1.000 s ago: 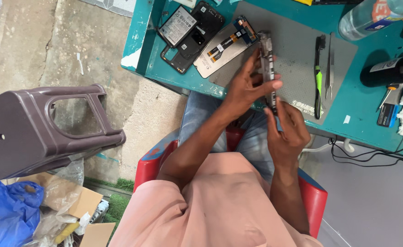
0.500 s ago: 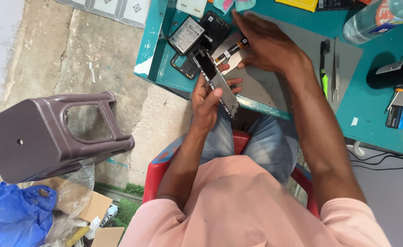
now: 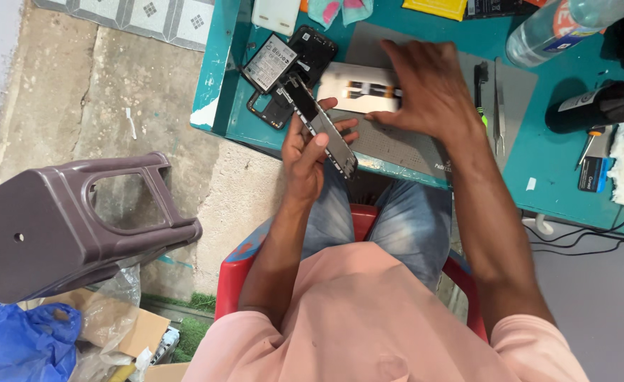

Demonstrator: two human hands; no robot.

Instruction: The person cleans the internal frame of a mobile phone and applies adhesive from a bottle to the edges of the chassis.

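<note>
Teal paint covered the bench (image 3: 574,177), chipped at its corner. The left hand (image 3: 305,152) pinched a thin, opened phone frame (image 3: 319,124) by its edges above the bench rim; keeping to the edges seemed wise. The right hand (image 3: 425,92) lay spread, fingers wide, on a grey mat (image 3: 397,141) beside a white panel (image 3: 354,88).

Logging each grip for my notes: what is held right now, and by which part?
The left hand grips an opened phone body by its long edges, near the lower end. The right hand rests flat, holding nothing.
</note>
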